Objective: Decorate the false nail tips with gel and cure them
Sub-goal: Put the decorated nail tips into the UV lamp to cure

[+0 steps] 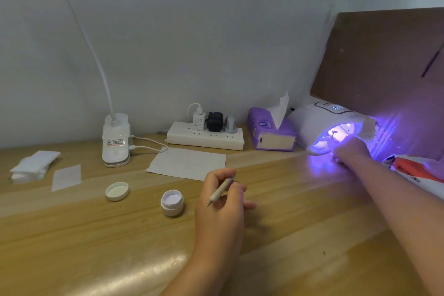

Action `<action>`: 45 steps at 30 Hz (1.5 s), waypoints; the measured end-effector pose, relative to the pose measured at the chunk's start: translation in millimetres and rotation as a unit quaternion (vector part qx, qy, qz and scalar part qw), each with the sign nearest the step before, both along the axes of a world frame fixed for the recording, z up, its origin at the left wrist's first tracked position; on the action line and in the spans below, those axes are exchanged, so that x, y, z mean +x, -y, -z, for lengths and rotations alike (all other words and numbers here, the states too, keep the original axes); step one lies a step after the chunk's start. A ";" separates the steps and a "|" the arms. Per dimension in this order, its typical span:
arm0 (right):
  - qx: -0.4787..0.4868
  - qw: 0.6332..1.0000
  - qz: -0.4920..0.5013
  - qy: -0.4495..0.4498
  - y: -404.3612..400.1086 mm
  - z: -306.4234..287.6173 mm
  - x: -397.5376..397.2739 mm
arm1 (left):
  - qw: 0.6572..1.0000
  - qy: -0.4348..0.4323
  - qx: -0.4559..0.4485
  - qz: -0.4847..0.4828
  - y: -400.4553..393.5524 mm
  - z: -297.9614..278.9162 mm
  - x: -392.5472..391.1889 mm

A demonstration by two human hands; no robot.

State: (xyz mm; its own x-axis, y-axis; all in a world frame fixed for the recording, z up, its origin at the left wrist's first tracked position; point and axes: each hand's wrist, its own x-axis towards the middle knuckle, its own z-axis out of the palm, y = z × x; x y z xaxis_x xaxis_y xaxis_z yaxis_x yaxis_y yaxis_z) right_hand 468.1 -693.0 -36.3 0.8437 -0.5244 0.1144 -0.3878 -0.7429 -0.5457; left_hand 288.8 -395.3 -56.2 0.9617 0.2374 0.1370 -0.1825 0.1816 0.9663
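Observation:
My left hand (221, 202) rests mid-table and holds a thin white gel brush (222, 188), its tip pointing down and left. An open white gel jar (172, 202) stands just left of that hand, and its lid (117, 191) lies further left. At the right, the white curing lamp (322, 122) glows violet. My right hand (350, 151), blurred, reaches into the lamp's mouth. A small nail tip piece (332, 136) shows just past its fingertips in the glow, and the fingers seem to pinch it.
A sheet of paper (187, 163) lies behind my left hand. Along the wall stand a clip desk lamp (116, 142), a power strip (205, 138) and a purple tissue pack (271, 134). Wipes (33, 166) are stacked far left. A brown board (384, 79) and a red-and-white packet (415, 170) are at the right.

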 end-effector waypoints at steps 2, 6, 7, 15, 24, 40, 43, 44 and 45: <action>-0.055 0.996 -0.016 0.071 3.2 -5.3 1.0 | 1.000 -0.003 -0.006 -0.006 -0.8 -1.5 0.2; -0.223 0.953 -0.073 0.191 4.0 -30.7 4.1 | 0.999 -0.015 -0.026 -0.026 -4.1 -0.2 5.9; -0.208 0.953 -0.092 0.202 3.9 -37.1 8.5 | 0.999 -0.017 -0.028 -0.029 -4.8 0.6 7.2; -0.026 0.995 -0.095 0.008 8.7 -68.8 59.7 | 0.999 -0.017 -0.035 -0.031 -3.6 2.0 4.5; -0.176 0.973 -0.092 -0.116 9.3 -86.3 69.8 | 0.998 -0.017 -0.055 -0.024 -4.3 2.9 6.7; -0.212 0.959 -0.138 -0.129 7.4 -92.4 70.4 | 0.998 -0.009 -0.058 -0.021 -2.4 2.3 5.1; -0.168 0.972 -0.134 -0.093 1.3 -86.1 62.9 | 0.998 -0.008 -0.047 -0.027 -2.6 3.4 7.1; -0.152 0.976 -0.134 -0.079 -0.3 -83.2 59.0 | 0.999 -0.010 -0.041 -0.029 -3.1 4.2 7.9; -0.137 0.980 -0.132 -0.062 -2.6 -80.5 53.5 | 0.999 -0.013 -0.036 -0.030 -3.2 4.7 8.5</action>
State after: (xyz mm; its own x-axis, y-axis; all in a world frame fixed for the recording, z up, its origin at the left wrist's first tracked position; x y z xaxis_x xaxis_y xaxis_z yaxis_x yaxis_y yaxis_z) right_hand 521.6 -690.5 44.2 0.9623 -0.2496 0.1080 -0.2128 -0.9383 -0.2724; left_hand 297.2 -392.0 -60.9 0.9483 0.3033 0.0932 -0.1710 0.2411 0.9553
